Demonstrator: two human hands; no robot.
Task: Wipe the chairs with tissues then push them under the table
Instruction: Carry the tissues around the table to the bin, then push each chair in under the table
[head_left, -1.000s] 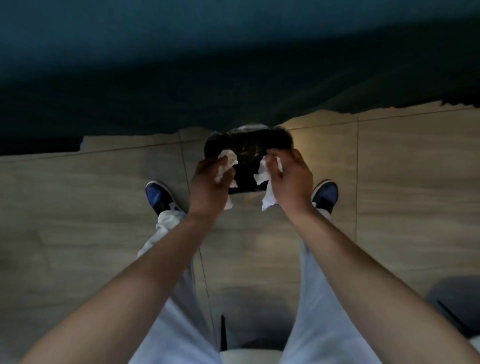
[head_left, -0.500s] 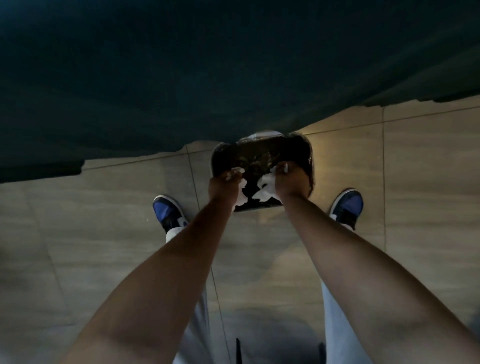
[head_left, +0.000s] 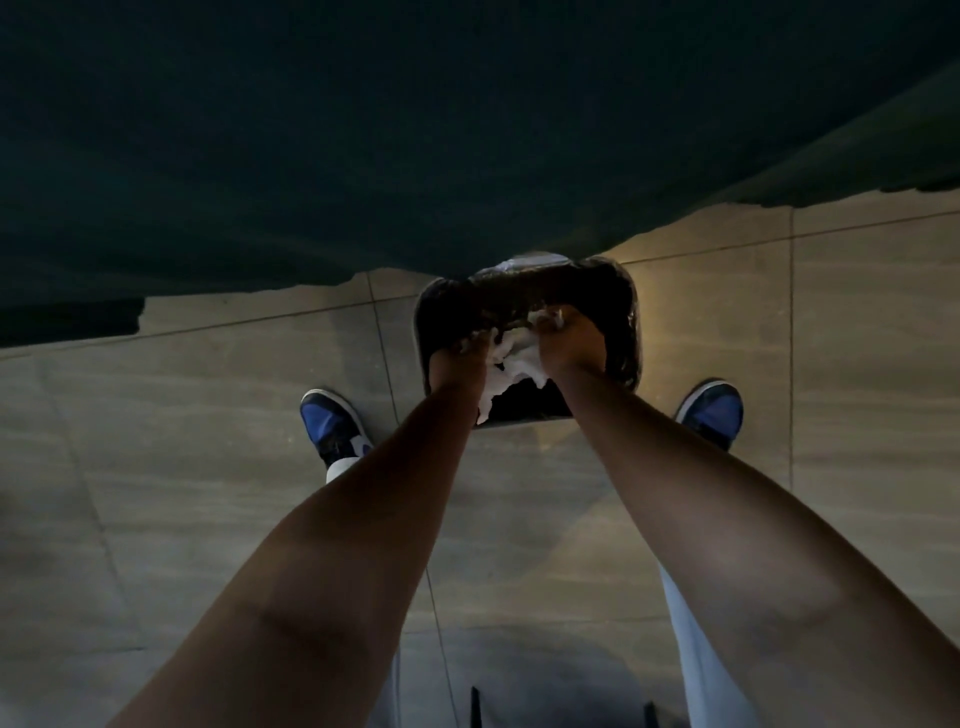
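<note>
Your left hand (head_left: 462, 358) and right hand (head_left: 569, 345) both pinch crumpled white tissues (head_left: 511, 364) over the small black-lined bin (head_left: 618, 312) on the floor between your feet; let go early and they could catch the rim and land on the tiles

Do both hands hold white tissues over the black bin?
Yes, the left hand and right hand both grip crumpled tissues above the bin.

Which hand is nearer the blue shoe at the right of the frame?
Right. The right hand is over the bin beside that shoe; the left hand is further across.
</note>
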